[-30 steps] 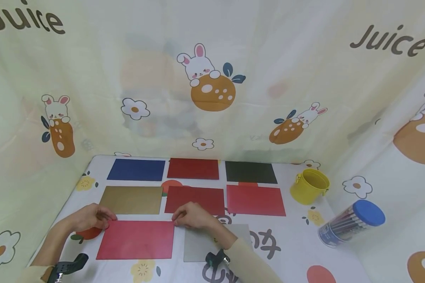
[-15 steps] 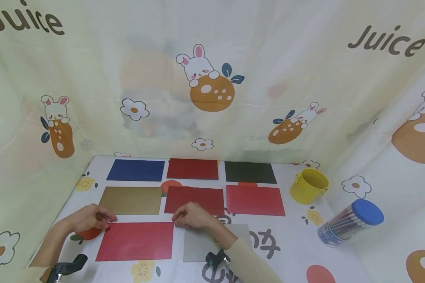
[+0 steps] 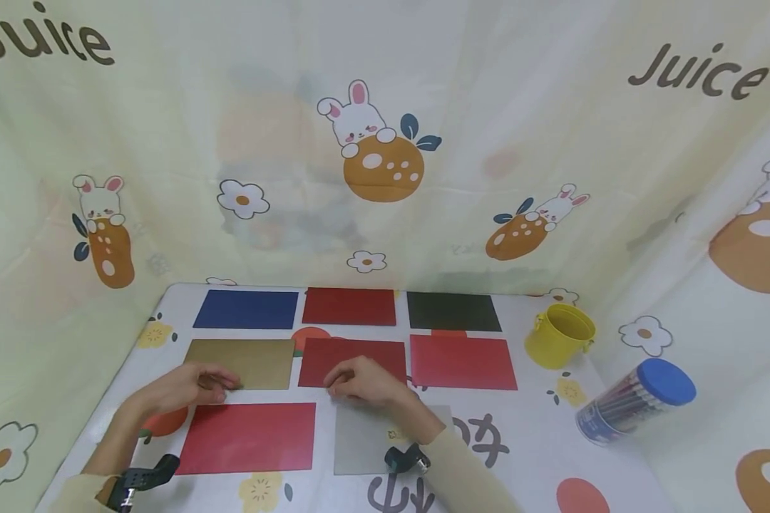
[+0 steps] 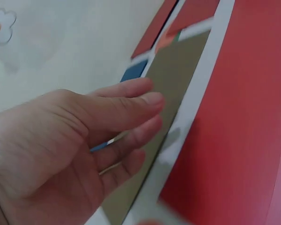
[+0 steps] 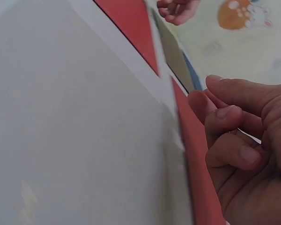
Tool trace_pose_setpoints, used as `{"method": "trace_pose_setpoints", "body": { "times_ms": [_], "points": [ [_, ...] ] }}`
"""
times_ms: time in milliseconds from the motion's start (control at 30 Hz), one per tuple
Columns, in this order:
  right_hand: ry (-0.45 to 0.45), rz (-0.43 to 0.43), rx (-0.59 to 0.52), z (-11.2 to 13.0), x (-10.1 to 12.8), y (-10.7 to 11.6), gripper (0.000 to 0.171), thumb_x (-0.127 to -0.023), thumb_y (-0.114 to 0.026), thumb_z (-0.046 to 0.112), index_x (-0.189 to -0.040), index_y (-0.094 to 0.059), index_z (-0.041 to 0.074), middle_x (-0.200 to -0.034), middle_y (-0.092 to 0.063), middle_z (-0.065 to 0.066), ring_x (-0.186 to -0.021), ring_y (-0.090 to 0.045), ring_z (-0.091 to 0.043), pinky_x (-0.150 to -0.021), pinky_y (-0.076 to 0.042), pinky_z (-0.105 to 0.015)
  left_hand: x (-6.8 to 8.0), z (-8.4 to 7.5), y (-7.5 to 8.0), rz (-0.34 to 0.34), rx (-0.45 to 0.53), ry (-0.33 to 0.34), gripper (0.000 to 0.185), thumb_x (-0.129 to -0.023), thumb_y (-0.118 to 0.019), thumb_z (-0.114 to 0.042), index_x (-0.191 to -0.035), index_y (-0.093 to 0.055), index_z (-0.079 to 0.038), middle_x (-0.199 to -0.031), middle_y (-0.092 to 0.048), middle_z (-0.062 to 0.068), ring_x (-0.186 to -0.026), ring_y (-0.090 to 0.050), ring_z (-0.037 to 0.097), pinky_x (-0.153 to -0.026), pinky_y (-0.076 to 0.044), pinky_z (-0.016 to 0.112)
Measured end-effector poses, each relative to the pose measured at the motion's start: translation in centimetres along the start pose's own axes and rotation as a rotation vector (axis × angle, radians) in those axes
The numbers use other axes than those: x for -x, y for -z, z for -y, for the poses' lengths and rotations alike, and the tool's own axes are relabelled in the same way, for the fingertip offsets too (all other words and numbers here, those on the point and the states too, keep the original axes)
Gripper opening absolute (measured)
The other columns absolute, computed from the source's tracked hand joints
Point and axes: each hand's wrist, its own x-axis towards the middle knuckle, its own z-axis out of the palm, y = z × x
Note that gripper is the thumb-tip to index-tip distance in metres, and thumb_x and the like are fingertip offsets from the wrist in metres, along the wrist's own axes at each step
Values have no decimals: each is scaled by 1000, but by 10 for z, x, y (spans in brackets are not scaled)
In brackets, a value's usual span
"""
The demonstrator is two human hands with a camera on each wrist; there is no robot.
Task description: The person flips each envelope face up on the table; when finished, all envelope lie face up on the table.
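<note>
A bright red card (image 3: 247, 437) lies flat at the near left of the table, with no hand on it. My left hand (image 3: 221, 381) hovers just beyond its far edge, over the near edge of the gold card (image 3: 257, 356); its fingers (image 4: 147, 101) are relaxed and hold nothing. My right hand (image 3: 336, 381) sits between the dark red middle card (image 3: 324, 353) and the grey card (image 3: 362, 442). Its fingers (image 5: 225, 117) are loosely curled and empty.
More cards lie in rows: blue (image 3: 247, 309), dark red (image 3: 349, 306), black (image 3: 454, 312) and red (image 3: 462, 362). A yellow bucket (image 3: 561, 335) and a blue-lidded jar of pens (image 3: 635, 402) lie at the right. Printed cloth walls enclose the table (image 3: 526, 442).
Both hands have left the far corners of the bright red card and moved away from me. The left one went right over the gold card; the card stays flat.
</note>
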Motion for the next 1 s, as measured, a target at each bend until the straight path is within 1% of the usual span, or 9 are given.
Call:
{"method": "trace_pose_setpoints", "body": {
  "times_ms": [133, 233, 367, 433, 500, 633, 700, 833, 1000],
  "points": [
    [-23, -58, -24, -8, 9, 27, 25, -91, -75, 29, -113, -75, 18, -90, -71, 3, -64, -59, -17, -57, -47, -24, -24, -14, -13, -22, 15, -100, 39, -92, -71, -7, -130, -62, 2, -120, -69, 18, -106, -67, 31, -81, -56, 23],
    [-55, -106, -48, -16, 19, 50, 31, -91, -75, 31, -118, -73, 15, -94, -72, -3, -66, -61, -22, -57, -47, -26, -42, -27, -27, -40, 17, -143, 43, -94, -70, -8, -135, -59, 1, -125, -68, 18, -112, -66, 33, -84, -55, 24],
    [-96, -182, -71, -31, 32, 76, 36, -92, -74, 31, -122, -70, 12, -100, -72, -9, -70, -61, -26, -57, -47, -28, -65, -39, -45, -17, 69, -190, 52, -96, -67, -8, -144, -50, 0, -138, -58, 22, -126, -57, 41, -92, -55, 34],
    [-122, -224, -89, -36, 39, 86, 37, -92, -74, 31, -123, -69, 11, -101, -71, -10, -76, -62, -26, -59, -49, -29, -74, -43, -53, -11, 93, -210, 55, -96, -66, -7, -147, -46, 2, -143, -53, 24, -130, -52, 45, -96, -54, 40],
    [-148, -261, -111, -40, 46, 93, 38, -92, -74, 29, -125, -69, 11, -103, -71, -9, -84, -63, -27, -64, -51, -30, -81, -47, -59, -25, 111, -215, 56, -96, -66, -6, -147, -44, 2, -145, -50, 25, -133, -48, 47, -97, -53, 44],
    [-174, -296, -122, -46, 53, 100, 38, -93, -74, 25, -127, -67, 10, -108, -71, -5, -94, -65, -26, -71, -56, -31, -88, -50, -65, -80, 142, -195, 59, -96, -66, -7, -148, -42, 3, -148, -48, 25, -136, -45, 47, -99, -51, 47],
    [-184, -289, -109, -48, 56, 101, 39, -93, -73, 23, -129, -66, 10, -108, -71, -4, -92, -66, -24, -70, -56, -31, -91, -51, -67, -84, 154, -193, 60, -96, -66, -6, -150, -40, 2, -150, -46, 24, -138, -43, 46, -100, -51, 47],
    [-187, -247, -96, -51, 60, 101, 41, -94, -72, 22, -131, -64, 9, -103, -72, -5, -83, -67, -24, -62, -52, -29, -95, -52, -72, -80, 173, -203, 62, -96, -64, -3, -152, -39, -1, -151, -45, 23, -140, -40, 46, -99, -51, 46],
    [-183, -215, -135, -54, 62, 99, 42, -94, -72, 24, -133, -63, 8, -93, -71, -12, -72, -64, -23, -54, -47, -26, -97, -50, -75, -91, 172, -185, 61, -96, -64, -3, -152, -40, -3, -152, -44, 22, -141, -39, 46, -100, -50, 48]
  ]
}}
